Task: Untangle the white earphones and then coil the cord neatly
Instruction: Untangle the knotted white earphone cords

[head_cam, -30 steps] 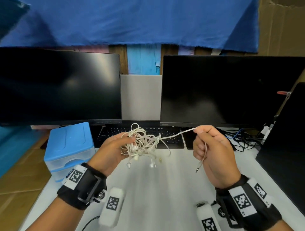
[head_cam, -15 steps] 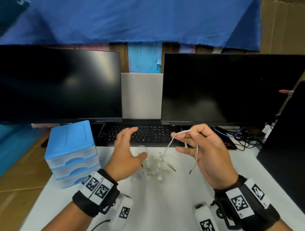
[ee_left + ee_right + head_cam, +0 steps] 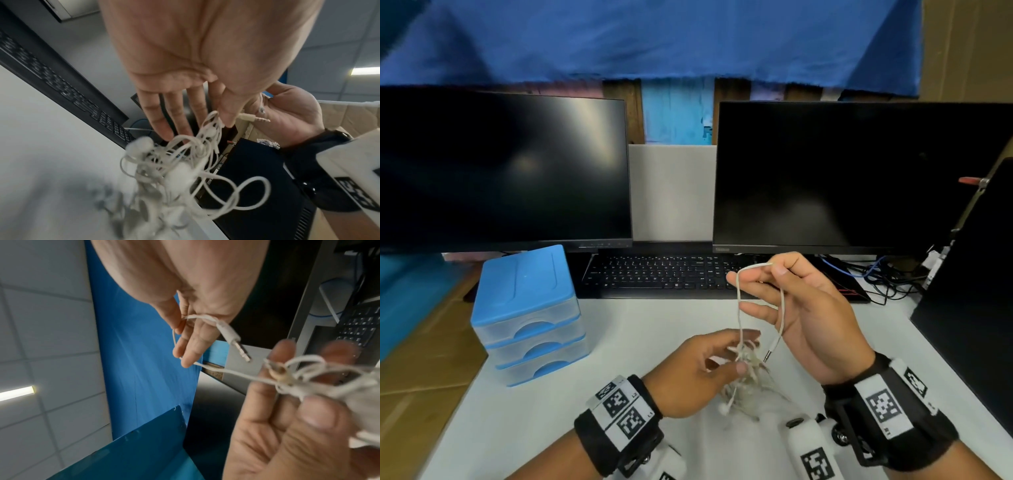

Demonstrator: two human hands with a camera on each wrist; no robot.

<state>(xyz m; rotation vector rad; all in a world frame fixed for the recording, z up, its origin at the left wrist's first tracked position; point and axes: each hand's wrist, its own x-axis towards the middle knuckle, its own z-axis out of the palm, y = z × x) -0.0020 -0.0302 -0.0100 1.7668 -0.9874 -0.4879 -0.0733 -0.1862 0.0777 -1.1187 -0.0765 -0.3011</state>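
The white earphones are a tangled clump [image 3: 743,380] hanging just above the white desk [image 3: 585,377], with one earbud [image 3: 723,408] at its lower left. My left hand [image 3: 743,353] holds the top of the clump between thumb and fingers; the clump [image 3: 174,175] dangles blurred below them. My right hand [image 3: 767,270] is higher and pinches the cord [image 3: 739,301] between thumb and forefinger. The cord runs down from there to the clump. Its free end hangs in front of the right palm and ends in the jack plug [image 3: 768,356] [image 3: 234,339].
A blue-lidded drawer unit [image 3: 527,308] stands at the left of the desk. A black keyboard [image 3: 661,274] and two dark monitors [image 3: 503,171] [image 3: 859,178] line the back. A black panel [image 3: 969,325] and loose cables [image 3: 887,274] are on the right.
My left hand let go of the raised clump, dropped toward the desk and now holds it again lower down. My right hand kept its pinch on the cord, which now hangs vertically.
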